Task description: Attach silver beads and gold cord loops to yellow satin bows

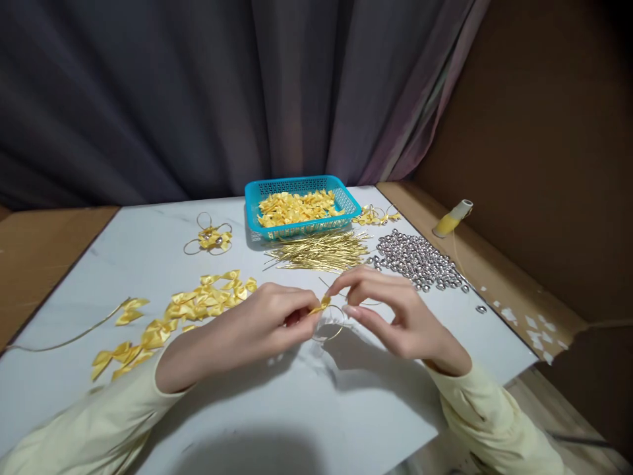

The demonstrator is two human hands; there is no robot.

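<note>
1. Above the tabletop [366,422], a person's left hand [284,313] grips a yellow bow [324,304], its long axis slanting from near left to far right, a wire loop [343,321] at its near side.
2. The right hand [390,303] curls beside it, its grip's hold indistinct.
3. Beyond, gold wires [321,251] lie mostly crosswise.

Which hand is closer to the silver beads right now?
Right. The right hand is just on the near side of the silver beads; the left hand is farther off, to their left and nearer the wearer.
</note>
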